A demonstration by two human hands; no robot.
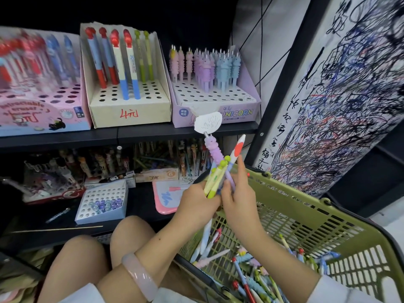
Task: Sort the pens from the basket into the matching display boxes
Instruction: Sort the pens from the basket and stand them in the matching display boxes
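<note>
1. Left hand [197,200] has its fingers wrapped round a bunch of pens [218,171], held upright just above the green basket [317,217] rim.
2. Right hand [235,194] pinches one pen in that bunch, looks like the lilac one, though it's crowded there.
3. More loose pens [251,272] lie inside the basket.
4. Unicorn display box [218,110] sits on the shelf [122,133] above, beside the cream box [129,110].

A black metal shelf unit [135,136] stands against a dark, unlit backdrop, its upright post [282,84] running beside a white panel [349,95] densely covered in pen scribbles, with pale floor [391,226] visible at lower right.
</note>
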